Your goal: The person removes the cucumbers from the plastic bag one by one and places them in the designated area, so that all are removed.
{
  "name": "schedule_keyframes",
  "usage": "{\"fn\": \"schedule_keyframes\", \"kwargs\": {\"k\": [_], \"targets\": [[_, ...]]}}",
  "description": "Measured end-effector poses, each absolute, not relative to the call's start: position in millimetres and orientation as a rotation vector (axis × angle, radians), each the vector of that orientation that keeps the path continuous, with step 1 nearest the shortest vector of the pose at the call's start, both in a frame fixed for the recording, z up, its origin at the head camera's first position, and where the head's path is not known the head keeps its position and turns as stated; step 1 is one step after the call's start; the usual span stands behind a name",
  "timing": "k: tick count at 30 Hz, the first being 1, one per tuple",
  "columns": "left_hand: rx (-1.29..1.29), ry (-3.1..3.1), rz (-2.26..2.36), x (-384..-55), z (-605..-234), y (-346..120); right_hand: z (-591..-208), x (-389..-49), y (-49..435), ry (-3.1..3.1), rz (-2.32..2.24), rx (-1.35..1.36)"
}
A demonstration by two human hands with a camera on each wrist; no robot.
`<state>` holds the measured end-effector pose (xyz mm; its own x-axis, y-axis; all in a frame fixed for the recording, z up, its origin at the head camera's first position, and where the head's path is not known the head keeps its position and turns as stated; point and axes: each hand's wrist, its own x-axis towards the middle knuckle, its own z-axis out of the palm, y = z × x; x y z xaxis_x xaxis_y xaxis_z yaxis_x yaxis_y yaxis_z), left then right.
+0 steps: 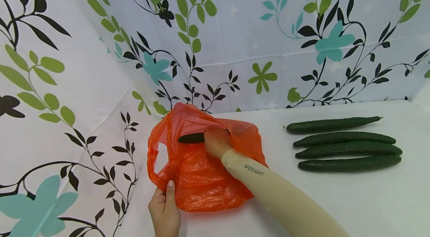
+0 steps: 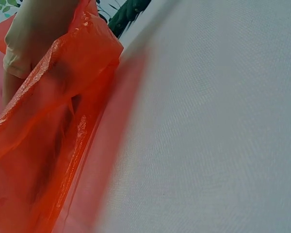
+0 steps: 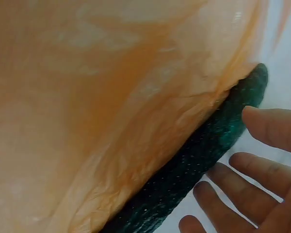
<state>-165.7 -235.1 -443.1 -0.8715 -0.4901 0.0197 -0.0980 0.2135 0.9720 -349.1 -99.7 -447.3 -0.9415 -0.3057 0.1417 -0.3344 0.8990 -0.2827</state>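
An orange-red plastic bag (image 1: 208, 188) with handle loops lies on the white table, its mouth spread wide. My left hand (image 1: 165, 207) pinches the bag's near left edge, thumb on top. My right hand (image 1: 216, 142) reaches into the mouth, over a dark green cucumber (image 1: 191, 138) whose left end shows beside it. In the right wrist view, the fingers (image 3: 242, 194) and thumb are spread and loosely extended along that cucumber (image 3: 194, 150), with the thumb tip overlapping its edge. The left wrist view shows the bag (image 2: 53, 141) and sleeved right forearm, but not the left hand.
Several more cucumbers (image 1: 349, 149) lie roughly parallel on the right side of the white table (image 1: 336, 199). A patterned cloth (image 1: 231, 43) with leaves and birds hangs behind the table and along its left side.
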Motion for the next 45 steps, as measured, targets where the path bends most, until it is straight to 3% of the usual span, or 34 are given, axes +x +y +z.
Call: {"fn": "schedule_keyframes", "kwargs": {"k": [7,22,30,41,45], "targets": [[0.525,-2.158,-1.672,-165,-445,-236,-454,-345,-100,-2.959,0.2,0.554],[0.55,-2.175,-1.668,-164,-444,-236,-456,-344,-103,-2.938,0.192,0.555],[0.537,-2.177,-1.69,-166,-444,-236,-458,-347,-102,-2.96,0.591,0.432],[0.555,-2.193,-1.759,-168,-442,-236,-462,-348,-99,-2.983,0.484,0.486],[0.555,-2.191,-1.749,-168,-442,-236,-463,-347,-100,-2.975,0.807,0.406]]}}
